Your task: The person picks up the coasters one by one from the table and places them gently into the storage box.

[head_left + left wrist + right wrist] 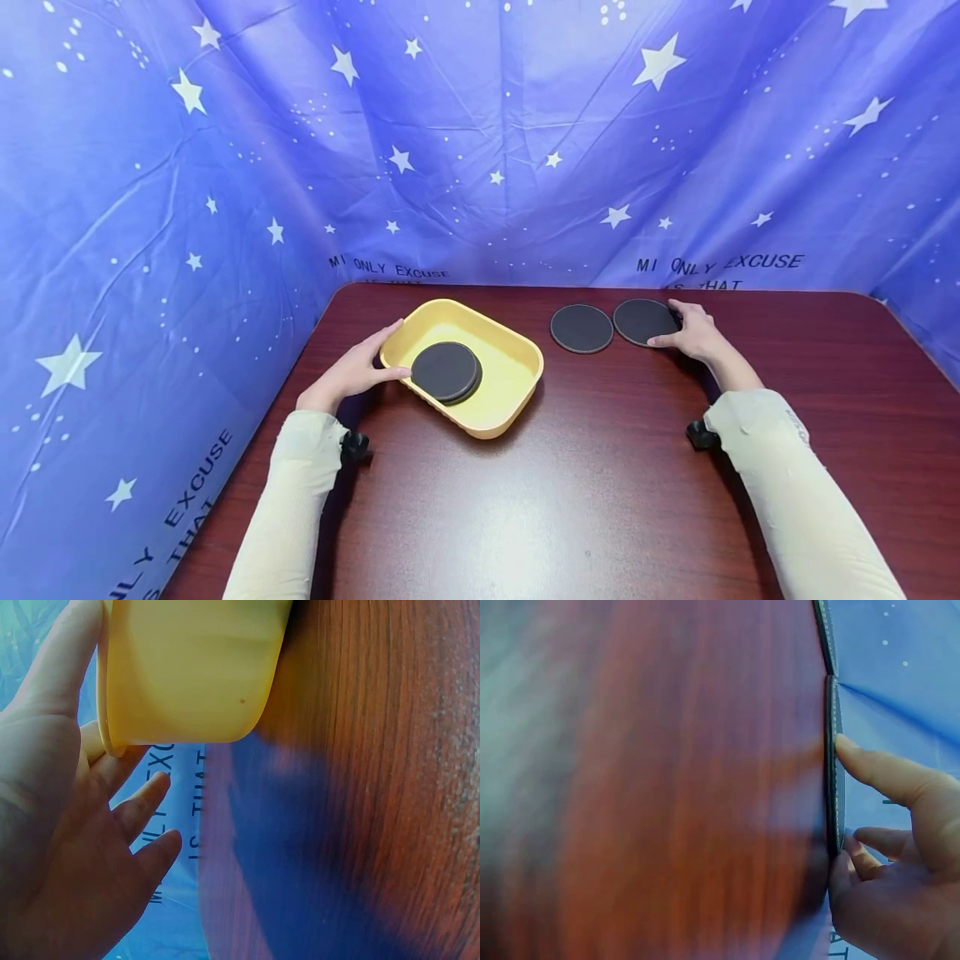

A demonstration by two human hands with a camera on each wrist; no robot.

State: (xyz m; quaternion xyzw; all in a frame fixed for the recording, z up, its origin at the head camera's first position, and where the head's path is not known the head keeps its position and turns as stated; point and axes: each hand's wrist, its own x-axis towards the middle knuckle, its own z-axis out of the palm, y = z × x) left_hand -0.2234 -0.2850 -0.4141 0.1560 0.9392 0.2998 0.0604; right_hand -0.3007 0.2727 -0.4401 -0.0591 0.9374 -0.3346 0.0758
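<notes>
My left hand [347,377] grips the left corner of a yellow plastic basin [517,346], thumb at the near rim and index finger at the far side. In the left wrist view the other fingers [142,806] spread beyond the basin's wall. Inside the basin lies a small stack of round black coasters [446,371] with stitched edges. My right hand [697,335] holds another black coaster [641,322] by its right side, thumb on the near edge and fingers at the far edge. The coaster lies flat, close over the tabletop. Just left of it is one more coaster [581,328].
The dark reddish wooden table [600,500] has its back edge just behind the coasters. A blue curtain [465,125] with white stars hangs behind and at both sides. Black wrist mounts [354,447] sit under the pale sleeves.
</notes>
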